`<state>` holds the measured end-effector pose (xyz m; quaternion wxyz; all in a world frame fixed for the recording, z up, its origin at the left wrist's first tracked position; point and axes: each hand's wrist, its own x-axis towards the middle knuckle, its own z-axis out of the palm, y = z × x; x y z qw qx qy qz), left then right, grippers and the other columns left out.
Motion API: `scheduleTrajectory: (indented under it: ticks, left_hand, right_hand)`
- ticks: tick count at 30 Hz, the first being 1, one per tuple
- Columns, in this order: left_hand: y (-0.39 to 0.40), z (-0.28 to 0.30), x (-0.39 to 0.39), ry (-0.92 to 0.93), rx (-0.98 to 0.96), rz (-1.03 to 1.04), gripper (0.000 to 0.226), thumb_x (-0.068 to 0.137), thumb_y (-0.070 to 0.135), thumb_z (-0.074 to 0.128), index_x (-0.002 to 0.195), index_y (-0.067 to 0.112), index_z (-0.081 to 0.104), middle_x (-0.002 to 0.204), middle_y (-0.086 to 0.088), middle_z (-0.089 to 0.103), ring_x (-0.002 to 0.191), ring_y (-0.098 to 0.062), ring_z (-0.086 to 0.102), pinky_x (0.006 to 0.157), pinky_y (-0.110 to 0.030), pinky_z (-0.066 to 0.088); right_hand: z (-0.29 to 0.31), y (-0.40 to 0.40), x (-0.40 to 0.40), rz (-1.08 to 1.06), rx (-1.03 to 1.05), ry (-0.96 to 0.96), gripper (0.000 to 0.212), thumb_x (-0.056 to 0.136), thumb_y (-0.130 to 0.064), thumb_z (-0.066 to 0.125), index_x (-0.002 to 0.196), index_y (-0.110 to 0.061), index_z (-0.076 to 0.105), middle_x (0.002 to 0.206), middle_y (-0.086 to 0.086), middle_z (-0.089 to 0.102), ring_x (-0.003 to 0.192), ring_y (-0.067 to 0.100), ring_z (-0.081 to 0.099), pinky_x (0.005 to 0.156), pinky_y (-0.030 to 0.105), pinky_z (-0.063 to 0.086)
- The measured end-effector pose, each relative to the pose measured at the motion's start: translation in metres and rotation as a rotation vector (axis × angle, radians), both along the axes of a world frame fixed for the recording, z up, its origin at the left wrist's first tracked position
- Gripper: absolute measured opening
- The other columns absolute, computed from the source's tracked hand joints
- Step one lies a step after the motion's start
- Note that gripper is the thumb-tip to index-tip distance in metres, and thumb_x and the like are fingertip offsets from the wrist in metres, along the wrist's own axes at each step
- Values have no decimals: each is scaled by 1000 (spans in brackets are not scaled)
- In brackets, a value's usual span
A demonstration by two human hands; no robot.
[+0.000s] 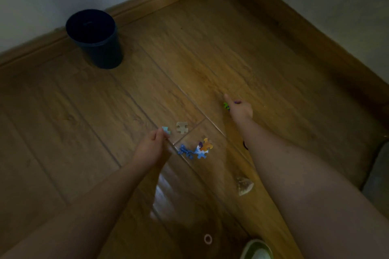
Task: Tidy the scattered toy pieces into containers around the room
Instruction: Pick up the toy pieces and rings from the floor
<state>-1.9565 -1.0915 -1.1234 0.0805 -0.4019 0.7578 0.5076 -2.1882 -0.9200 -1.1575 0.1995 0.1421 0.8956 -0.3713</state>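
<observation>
I read the left hand (152,143) as closed in a pinch on a light blue puzzle piece (166,130), held at the fingertips just above the floor (84,122). The right hand (240,107) is curled around small items: a green piece (226,105) shows at its near side and something purple (237,102) at its top, with the index finger extended forward. I judge it to be gripping both, though the fist hides most of them.

Loose pieces on the floor:
- A tan puzzle piece (182,127), face down, lies just to the right of the left hand's fingertips, apart from them.
- A cluster of blue and orange pieces (197,149) lies right of and slightly nearer me than the left hand, between the two forearms.

The relation that governs the coming move: the tan piece is nearer the left hand than the right, and it lies flat, so it needs a fingertip lift from its edge.

The dark cup (94,38) stands upright well ahead and left of the left hand, against the skirting. I judge it the likely container; the left hand is the nearer one to it.
</observation>
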Motion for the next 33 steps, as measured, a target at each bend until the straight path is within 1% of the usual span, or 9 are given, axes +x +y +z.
scheduleTrajectory:
  ticks: [4,8,12,16,21,25,27,29,33]
  left_hand:
    - [-12,3,-3,40,-53,-37,37,103,33,29,92,23,63,87,-5,57,84,-22,54,70,-31,37]
    - [-19,7,-1,20,-65,-17,31,101,34,38,99,21,66,79,-1,56,78,-20,55,62,-29,36]
    - [-25,13,-3,-6,-104,-44,27,100,31,43,102,19,67,74,0,58,70,-15,55,57,-28,36]
    - [-33,14,1,-19,-182,-75,24,97,28,49,105,17,69,85,-6,66,79,-21,59,63,-28,37]
    - [-39,4,2,-106,-257,-143,27,96,25,50,119,20,64,68,4,56,59,-11,51,52,-26,35]
    - [-35,-8,-2,-167,-332,-307,37,98,29,47,133,20,53,100,-12,69,89,-26,64,65,-25,36]
    - [-33,-18,-4,-181,-353,-392,46,96,32,52,140,22,44,120,-12,63,106,-27,60,77,-28,40]
    - [-31,-27,-5,-192,-355,-465,56,92,35,56,144,25,37,130,-11,55,114,-26,56,90,-32,43]
    - [-31,-36,-15,-229,-394,-485,56,93,35,55,145,29,34,133,-11,49,116,-27,53,96,-38,44]
  right_hand:
    - [-6,-9,-4,110,119,2,53,82,-42,70,127,-20,52,125,9,61,113,28,59,89,34,50]
    - [-15,-10,-5,197,231,-77,66,87,-36,66,143,-20,34,134,16,52,117,34,56,90,38,49]
    - [-19,-9,-6,212,247,-63,56,87,-40,67,130,-14,42,130,17,52,113,34,56,87,39,49]
    - [-15,-8,-6,228,268,-86,67,79,-44,75,128,-7,47,127,16,56,115,32,56,86,39,50]
    - [-11,-1,6,164,84,59,29,82,-30,73,99,-17,53,109,10,63,88,22,56,68,30,41]
    - [-10,-1,20,110,-160,-44,43,82,-27,73,122,-21,60,103,-2,57,82,8,55,70,24,47]
    - [-11,1,31,95,-300,-176,37,84,-22,71,120,-19,64,76,3,60,49,3,51,46,18,42]
    - [-11,5,41,63,-404,-264,32,87,-16,66,119,-13,64,61,5,53,33,6,39,34,18,30]
    - [-10,23,57,63,-423,-292,26,89,-18,66,115,-16,65,61,5,54,44,9,42,40,22,31]
